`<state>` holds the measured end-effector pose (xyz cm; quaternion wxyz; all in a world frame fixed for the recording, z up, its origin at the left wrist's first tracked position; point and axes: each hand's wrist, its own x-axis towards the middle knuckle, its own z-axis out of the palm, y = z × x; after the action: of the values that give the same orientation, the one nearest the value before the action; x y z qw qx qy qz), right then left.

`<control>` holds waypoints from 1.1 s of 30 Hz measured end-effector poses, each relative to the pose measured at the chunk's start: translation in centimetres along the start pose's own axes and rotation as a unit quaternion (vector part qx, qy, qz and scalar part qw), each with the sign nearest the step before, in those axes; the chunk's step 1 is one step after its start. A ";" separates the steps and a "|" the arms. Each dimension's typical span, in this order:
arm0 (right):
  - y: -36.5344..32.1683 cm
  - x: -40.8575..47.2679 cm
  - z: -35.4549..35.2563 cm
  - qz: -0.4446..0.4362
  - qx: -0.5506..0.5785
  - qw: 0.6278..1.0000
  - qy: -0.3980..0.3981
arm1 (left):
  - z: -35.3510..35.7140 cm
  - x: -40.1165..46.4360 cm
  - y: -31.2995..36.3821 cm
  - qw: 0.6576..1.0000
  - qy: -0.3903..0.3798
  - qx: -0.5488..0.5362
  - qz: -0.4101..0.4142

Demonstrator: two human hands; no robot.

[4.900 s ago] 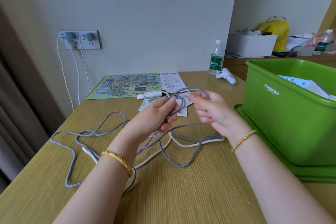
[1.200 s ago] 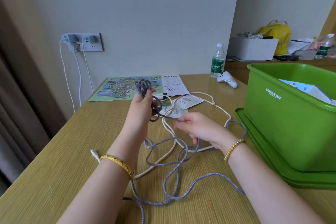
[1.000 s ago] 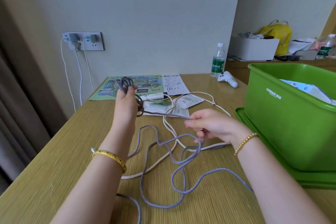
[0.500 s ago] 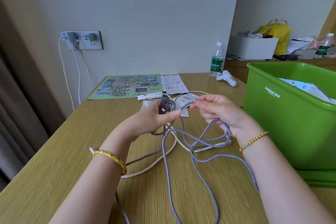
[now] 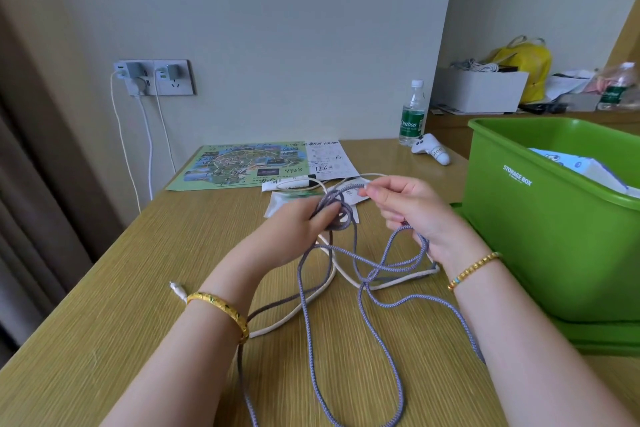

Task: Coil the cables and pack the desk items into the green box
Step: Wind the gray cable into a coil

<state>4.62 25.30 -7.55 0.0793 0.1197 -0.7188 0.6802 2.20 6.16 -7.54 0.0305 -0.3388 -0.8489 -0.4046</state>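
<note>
- green box (image 5: 540, 236) sits on table's (image 5: 104, 322) right side, white packet (image 5: 581, 166) inside
- left hand (image 5: 304, 218) grips small coil of grey cable (image 5: 346, 288)
- right hand (image 5: 412, 208) pinches next stretch; rest lies loose on table

One camera only, worn on the person's head, looking forward and down across the wooden desk (image 5: 104, 322) toward the wall (image 5: 294, 28). It sits close over the forearms, with the green box (image 5: 554, 236) at the right edge, cut by the frame.
</note>
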 end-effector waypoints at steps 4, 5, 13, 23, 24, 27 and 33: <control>0.0 0.0 -0.1 0.028 -0.017 0.999 0.020 | -0.9 0.3 -0.5 0.985 0.085 -0.132 -0.068; 0.0 -0.1 -0.1 0.045 -0.023 0.999 0.007 | -1.3 0.4 -0.8 0.973 0.104 -0.185 -0.092; -0.2 0.0 0.4 0.103 0.184 0.977 0.039 | -1.6 0.7 -1.4 0.869 0.109 -0.469 -0.113; 1.3 -0.2 2.2 0.199 -0.017 0.971 -0.128 | -0.8 1.3 -1.0 0.745 0.225 -0.619 -0.104; 1.3 -0.2 2.5 0.199 -0.039 0.969 -0.141 | -0.7 1.4 -0.9 0.757 0.219 -0.607 -0.102; 1.4 -0.6 3.5 0.199 -0.100 0.956 -0.190 | -0.3 1.5 -0.6 0.765 0.226 -0.592 -0.110; 0.7 -1.1 3.8 0.195 -0.147 0.946 -0.211 | -1.2 1.5 -1.1 0.775 0.313 -0.529 -0.149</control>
<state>5.64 21.65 -8.71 -0.1918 0.1049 -0.8206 0.5280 0.10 5.67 -7.02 0.0497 -0.0262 -0.4850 -0.8727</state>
